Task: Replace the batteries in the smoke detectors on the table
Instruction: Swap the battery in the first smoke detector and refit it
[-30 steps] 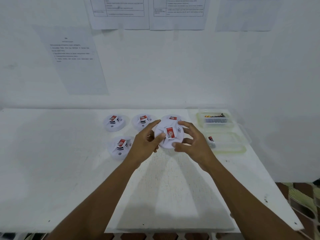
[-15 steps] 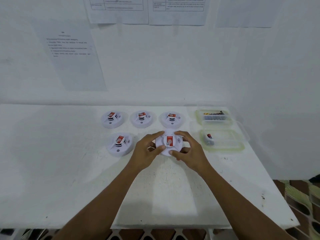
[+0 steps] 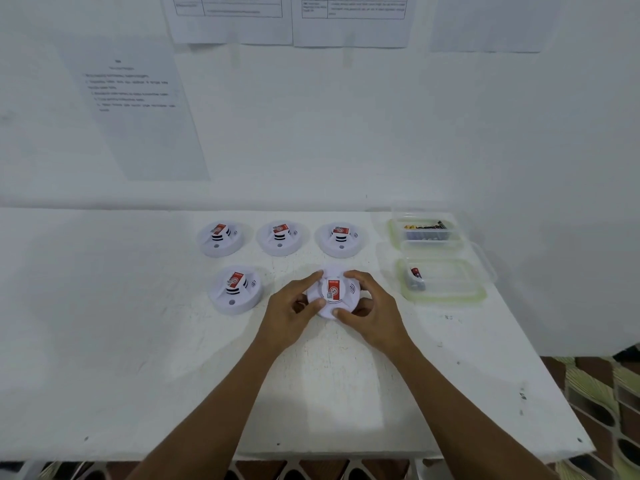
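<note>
A white round smoke detector (image 3: 334, 292) with a red label rests on the white table (image 3: 138, 341), face up. My left hand (image 3: 291, 311) grips its left rim and my right hand (image 3: 372, 308) grips its right and front rim. Several more detectors lie nearby: one to the left (image 3: 235, 289) and three in a back row (image 3: 220, 238), (image 3: 281, 237), (image 3: 341, 239). A far clear box (image 3: 424, 230) holds several batteries. A nearer clear box (image 3: 441, 280) holds one battery (image 3: 415, 277).
The wall rises right behind the table, with printed sheets (image 3: 138, 109) taped to it. The table's right edge (image 3: 540, 358) drops to a patterned floor. The front edge runs just below my forearms.
The detector was held raised between both hands; both hands have lowered it onto the table in front of the back row. The camera has tilted down slightly.
</note>
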Available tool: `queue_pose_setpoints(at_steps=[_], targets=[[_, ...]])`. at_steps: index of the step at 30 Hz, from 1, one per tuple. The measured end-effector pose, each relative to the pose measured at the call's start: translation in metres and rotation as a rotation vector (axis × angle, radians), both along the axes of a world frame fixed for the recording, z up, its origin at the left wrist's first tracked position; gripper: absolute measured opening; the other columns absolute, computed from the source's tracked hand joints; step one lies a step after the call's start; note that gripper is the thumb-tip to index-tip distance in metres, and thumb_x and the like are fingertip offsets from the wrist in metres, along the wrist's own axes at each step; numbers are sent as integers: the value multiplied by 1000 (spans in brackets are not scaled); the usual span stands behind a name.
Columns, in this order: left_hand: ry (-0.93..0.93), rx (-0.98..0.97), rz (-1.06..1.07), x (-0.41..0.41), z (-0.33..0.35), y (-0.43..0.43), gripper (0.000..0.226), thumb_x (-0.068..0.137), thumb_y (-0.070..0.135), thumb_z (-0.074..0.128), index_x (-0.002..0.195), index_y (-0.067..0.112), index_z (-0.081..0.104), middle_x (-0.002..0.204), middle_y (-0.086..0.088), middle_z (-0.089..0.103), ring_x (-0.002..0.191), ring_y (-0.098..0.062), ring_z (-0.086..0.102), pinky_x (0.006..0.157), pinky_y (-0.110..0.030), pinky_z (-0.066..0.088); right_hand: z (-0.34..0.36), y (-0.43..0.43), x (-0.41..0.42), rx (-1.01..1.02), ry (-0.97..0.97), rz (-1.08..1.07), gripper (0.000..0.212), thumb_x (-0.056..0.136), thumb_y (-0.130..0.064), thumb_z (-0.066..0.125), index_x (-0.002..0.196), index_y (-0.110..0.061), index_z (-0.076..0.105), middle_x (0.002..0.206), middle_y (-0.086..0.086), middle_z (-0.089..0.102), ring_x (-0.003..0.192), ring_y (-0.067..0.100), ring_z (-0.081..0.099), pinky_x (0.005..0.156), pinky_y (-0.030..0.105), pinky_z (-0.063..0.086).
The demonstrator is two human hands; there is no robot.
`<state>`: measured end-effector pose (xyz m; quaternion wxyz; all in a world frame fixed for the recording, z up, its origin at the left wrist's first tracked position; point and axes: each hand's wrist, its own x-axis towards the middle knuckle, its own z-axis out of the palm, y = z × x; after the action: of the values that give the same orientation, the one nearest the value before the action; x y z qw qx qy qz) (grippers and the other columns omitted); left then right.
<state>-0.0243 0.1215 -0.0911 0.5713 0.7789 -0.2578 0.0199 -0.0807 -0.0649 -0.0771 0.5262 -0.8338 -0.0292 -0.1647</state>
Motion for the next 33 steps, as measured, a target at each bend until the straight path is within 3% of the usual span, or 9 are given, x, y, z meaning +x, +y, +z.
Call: queue_pose_setpoints(at_steps=[7, 10, 16, 21, 33], targets=[[10, -2, 2, -1, 2, 1, 46, 90, 19, 66, 132, 27, 51, 124, 20, 58, 112, 8, 57, 90, -11, 47, -4, 1, 0, 2, -3, 9, 63, 72, -38, 79, 128, -26, 53, 122, -8, 63, 111, 15, 63, 88, 46, 56], [12, -12, 1, -2, 1, 1, 46, 90, 19, 66, 133, 27, 51, 125, 18, 58, 114, 4, 58, 93, -13, 48, -4, 1, 0, -1, -1, 11, 62, 72, -36, 80, 128, -27, 53, 122, -9, 63, 109, 14, 63, 87, 43, 57], [9, 1, 16, -1, 2, 2, 44, 91, 24, 64, 133, 28, 51, 126, 23, 55, 113, 12, 56, 90, -8, 45, -1, -3, 0, 58, 30, 39, 49, 83, -15, 76, 127, -24, 57, 121, -10, 65, 102, 9, 65, 79, 21, 56], [29, -35, -7, 1, 0, 3, 46, 90, 19, 66, 134, 24, 53, 128, 4, 62, 115, -1, 60, 90, -13, 48, -2, -7, 2, 129, 65, 47, 44, 86, -9, 72, 127, -20, 62, 121, -7, 67, 101, 12, 67, 80, 24, 56], [22, -58, -23, 2, -3, 3, 43, 91, 22, 66, 131, 29, 53, 131, 4, 60, 116, -4, 60, 90, -18, 51, -5, -7, 2, 142, 58, 16, 41, 86, -10, 72, 126, -16, 63, 121, -3, 68, 98, 11, 69, 79, 23, 57]])
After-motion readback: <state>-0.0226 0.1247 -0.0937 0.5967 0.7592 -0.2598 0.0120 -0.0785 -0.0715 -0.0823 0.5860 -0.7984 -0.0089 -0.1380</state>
